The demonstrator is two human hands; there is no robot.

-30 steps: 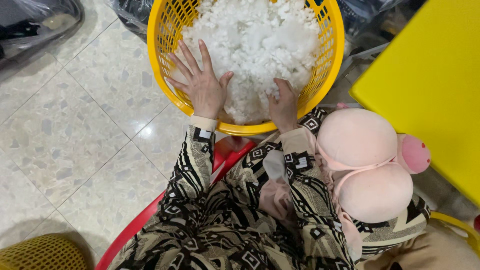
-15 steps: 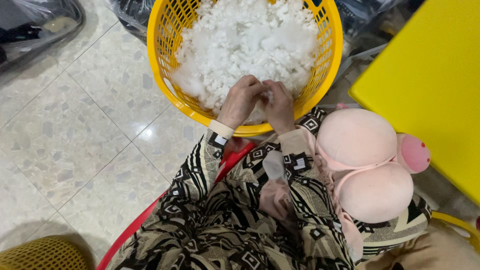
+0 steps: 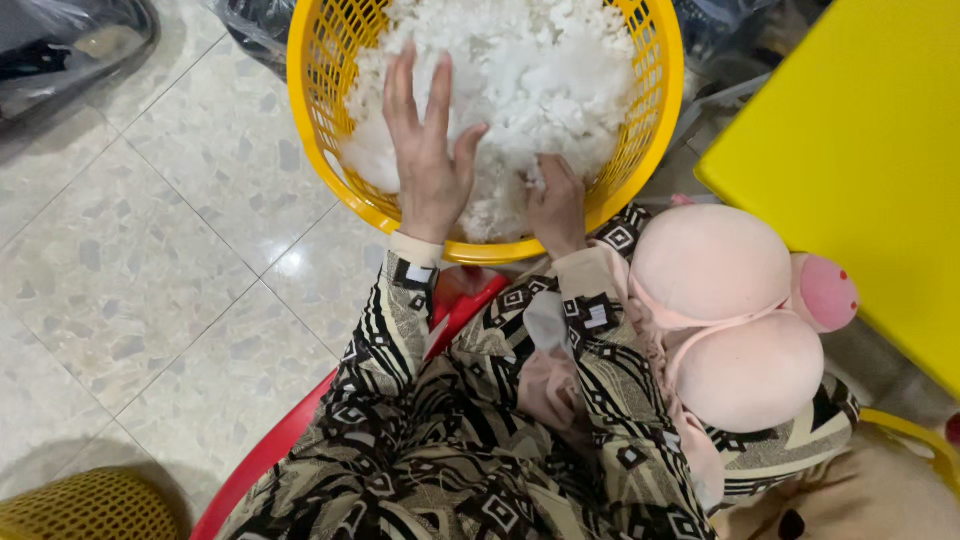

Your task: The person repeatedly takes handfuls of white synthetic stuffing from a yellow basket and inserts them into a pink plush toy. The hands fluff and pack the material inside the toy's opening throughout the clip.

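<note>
A moment ago my two hands were bunched close together at the near edge of the fluff. Now they have come apart again. My left hand [image 3: 428, 160] has gone forward and lies flat on the white stuffing [image 3: 520, 90], with the fingers spread wide and nothing gripped. My right hand [image 3: 556, 205] stays low by the near rim, curled up, and it is pinching a small tuft of the stuffing between finger and thumb.

The stuffing sits piled up in the round yellow basket [image 3: 660, 90], which stands on the speckled tile floor [image 3: 150, 260] right in front of my knees. The basket has not moved.

So I think I have just pulled off one little bit with my right hand, and my left hand is pressing the pile down so it does not all come up with it.

On my lap, to the right, rests a soft pink plush toy [image 3: 720, 310] with two round puffy parts, just beside my right arm. A yellow table [image 3: 860, 160] is off to the right. I sit on a red chair [image 3: 290, 440].
</note>
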